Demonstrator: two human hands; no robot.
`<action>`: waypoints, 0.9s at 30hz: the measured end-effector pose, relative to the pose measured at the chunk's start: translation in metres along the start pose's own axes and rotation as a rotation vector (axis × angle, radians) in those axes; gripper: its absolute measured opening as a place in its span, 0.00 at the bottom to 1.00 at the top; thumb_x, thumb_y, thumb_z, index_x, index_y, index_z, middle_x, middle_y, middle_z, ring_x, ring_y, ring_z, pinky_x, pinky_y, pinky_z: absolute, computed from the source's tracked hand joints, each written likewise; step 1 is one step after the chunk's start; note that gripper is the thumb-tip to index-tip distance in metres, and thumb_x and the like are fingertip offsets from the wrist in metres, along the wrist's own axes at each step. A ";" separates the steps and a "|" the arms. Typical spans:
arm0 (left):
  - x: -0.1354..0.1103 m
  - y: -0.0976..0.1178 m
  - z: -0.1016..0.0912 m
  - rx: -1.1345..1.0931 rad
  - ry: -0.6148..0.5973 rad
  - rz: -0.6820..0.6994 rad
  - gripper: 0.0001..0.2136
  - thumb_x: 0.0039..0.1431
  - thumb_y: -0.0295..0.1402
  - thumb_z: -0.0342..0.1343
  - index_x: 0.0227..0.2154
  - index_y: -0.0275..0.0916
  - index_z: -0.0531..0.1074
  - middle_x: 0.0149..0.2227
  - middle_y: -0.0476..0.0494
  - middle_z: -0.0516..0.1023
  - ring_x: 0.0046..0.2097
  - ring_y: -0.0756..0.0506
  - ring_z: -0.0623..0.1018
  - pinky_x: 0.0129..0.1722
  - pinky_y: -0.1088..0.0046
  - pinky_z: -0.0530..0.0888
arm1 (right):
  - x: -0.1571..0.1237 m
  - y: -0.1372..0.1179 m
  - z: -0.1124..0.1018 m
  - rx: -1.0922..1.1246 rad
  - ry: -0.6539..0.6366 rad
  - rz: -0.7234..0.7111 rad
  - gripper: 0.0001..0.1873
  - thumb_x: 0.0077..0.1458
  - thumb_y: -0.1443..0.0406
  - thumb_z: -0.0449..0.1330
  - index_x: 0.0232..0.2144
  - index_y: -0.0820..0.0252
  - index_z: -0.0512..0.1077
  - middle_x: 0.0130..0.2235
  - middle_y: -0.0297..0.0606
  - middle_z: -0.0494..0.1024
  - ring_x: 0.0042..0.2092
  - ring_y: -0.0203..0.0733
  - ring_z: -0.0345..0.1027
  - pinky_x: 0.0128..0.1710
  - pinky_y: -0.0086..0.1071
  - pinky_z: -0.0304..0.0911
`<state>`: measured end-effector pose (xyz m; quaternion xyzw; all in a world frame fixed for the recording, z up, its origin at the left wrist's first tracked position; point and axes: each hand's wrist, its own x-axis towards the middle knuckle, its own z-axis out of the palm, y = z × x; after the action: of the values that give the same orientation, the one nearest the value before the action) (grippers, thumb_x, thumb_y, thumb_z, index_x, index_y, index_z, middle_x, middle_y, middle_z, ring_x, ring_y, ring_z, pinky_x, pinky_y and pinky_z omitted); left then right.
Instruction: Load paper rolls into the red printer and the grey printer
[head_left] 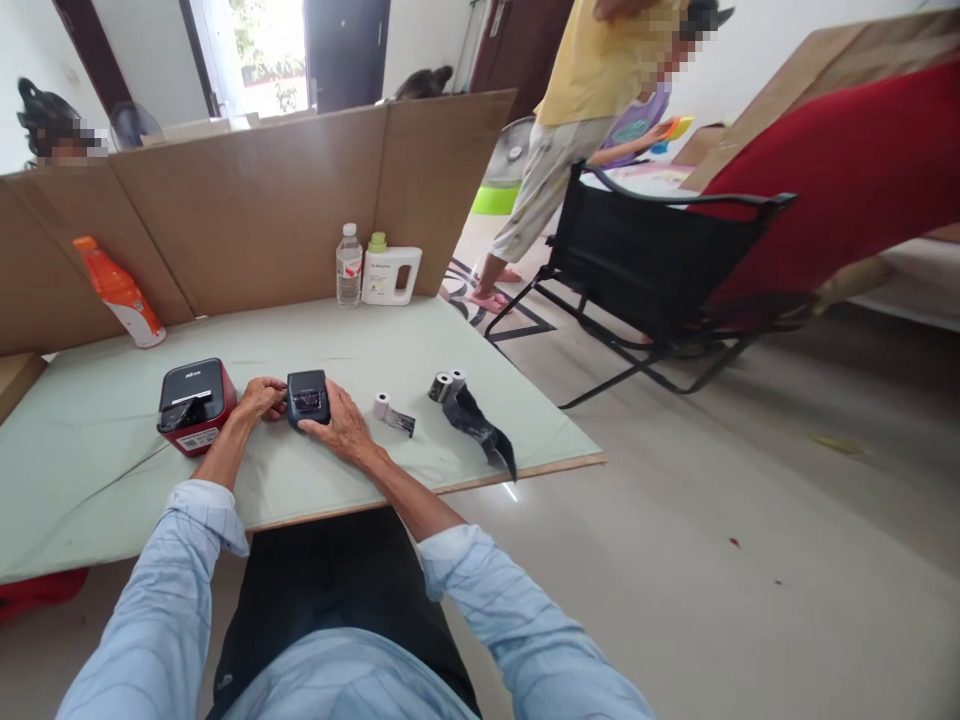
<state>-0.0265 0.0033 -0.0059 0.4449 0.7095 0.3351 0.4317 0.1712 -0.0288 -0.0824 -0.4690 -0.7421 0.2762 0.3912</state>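
Observation:
A small dark portable printer point(306, 385) with a windowed top rests near the front of the table. My right hand point(346, 425) wraps its right side, thumb along the front. Bunched against the left side are the fingers of my left hand point(262, 398); whatever they pinch is too small to make out. Just left of that hand stands a red and black label printer point(199, 385), a dark piece sticking out of its front. To the right lie a small white paper roll point(382, 405) with a dark-marked strip and a pair of rolls point(442, 385) trailing a black ribbon point(480, 430).
A cardboard screen point(285, 200) borders the back of the pale green table point(300, 340). Before it stand an orange bottle point(120, 292), a clear water bottle point(349, 268) and a white jug point(386, 275). A black folding chair point(660, 240) and several people are beyond the table.

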 end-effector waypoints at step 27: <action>-0.008 -0.011 0.008 -0.115 0.077 0.226 0.16 0.46 0.26 0.65 0.42 0.36 0.79 0.42 0.44 0.84 0.31 0.51 0.78 0.26 0.79 0.73 | 0.001 0.000 -0.002 0.015 0.026 0.001 0.55 0.53 0.52 0.71 0.75 0.59 0.52 0.72 0.56 0.63 0.72 0.61 0.58 0.71 0.56 0.57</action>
<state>-0.0214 -0.0075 -0.0160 0.4835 0.6505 0.4384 0.3884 0.1729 -0.0279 -0.0815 -0.4698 -0.7347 0.2757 0.4042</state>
